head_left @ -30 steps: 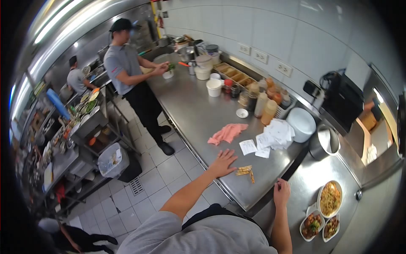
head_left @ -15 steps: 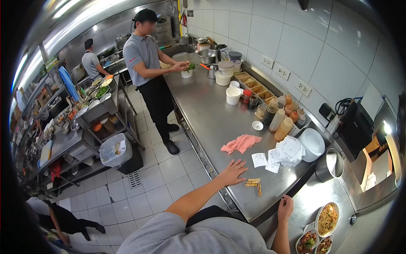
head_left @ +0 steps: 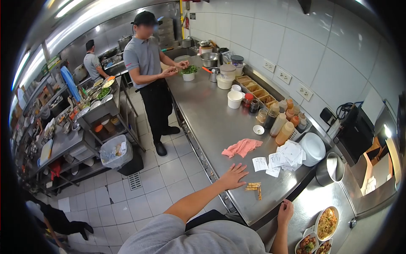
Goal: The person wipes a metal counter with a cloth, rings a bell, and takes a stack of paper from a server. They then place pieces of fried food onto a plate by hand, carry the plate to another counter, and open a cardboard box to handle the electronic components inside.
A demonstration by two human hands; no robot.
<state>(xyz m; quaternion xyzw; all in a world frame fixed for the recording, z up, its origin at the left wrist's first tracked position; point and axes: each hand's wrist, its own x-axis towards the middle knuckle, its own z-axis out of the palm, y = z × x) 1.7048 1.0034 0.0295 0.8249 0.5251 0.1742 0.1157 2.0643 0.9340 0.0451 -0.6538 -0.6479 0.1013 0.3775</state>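
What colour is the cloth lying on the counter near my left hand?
Pink; the cloth shows clearly in the head view.

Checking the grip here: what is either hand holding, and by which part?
Nothing held. Left hand lies flat on the counter; right hand rests on its edge.

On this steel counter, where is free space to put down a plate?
The counter is bare between the white tub and the pink cloth, and along its front edge. It is crowded by the wall: sauce bottles, receipts, stacked plates. The left hand rests beside wooden clips.
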